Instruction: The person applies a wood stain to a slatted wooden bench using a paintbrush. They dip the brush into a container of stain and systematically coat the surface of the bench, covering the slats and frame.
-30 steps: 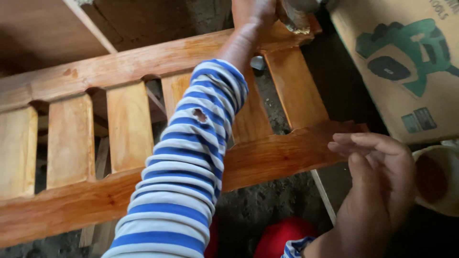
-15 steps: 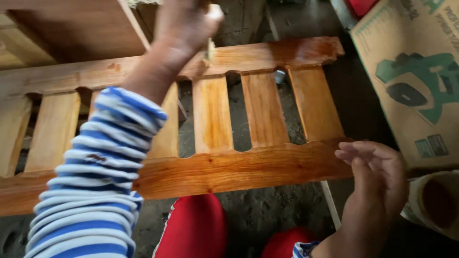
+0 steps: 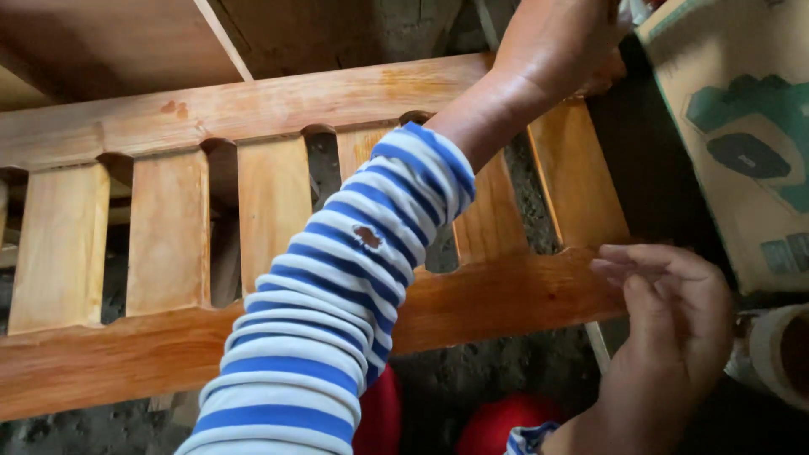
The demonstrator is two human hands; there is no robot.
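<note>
1. Grip, left hand (image 3: 560, 50): it is pressed against the far right end of the wooden slatted frame (image 3: 278, 105), on its upper rail (image 3: 354, 93). The fingers run out of view at the top edge, so I cannot tell whether they close on anything.
2. Grip, right hand (image 3: 674, 312): the fingers are extended and loose and hold nothing. The fingertips (image 3: 611, 265) touch the right end of the lower rail (image 3: 506, 299).
3. Frame, position: it lies flat below the camera with the rails running left to right and the upright slats (image 3: 168, 232) between them. The wood is glossy orange-brown.
4. Change: half a second ago the left hand was nearer the middle of the upper rail, and now it sits at that rail's right end. The right hand keeps its place on the lower rail. As a judgement, the left hand's work is at the upper right corner, with the right hand steadying.
5. Sleeve (image 3: 337, 295): blue and white stripes with a small brown spot. It crosses over the slats.
6. Surroundings:
   - a printed cardboard box (image 3: 742, 143) just beside the frame's right end
   - a pale roll-like object (image 3: 779, 354) at the right edge, only partly in view
   - red shapes (image 3: 497, 421) below the lower rail
   - a plain wooden board (image 3: 109, 42) above the frame at upper left
</note>
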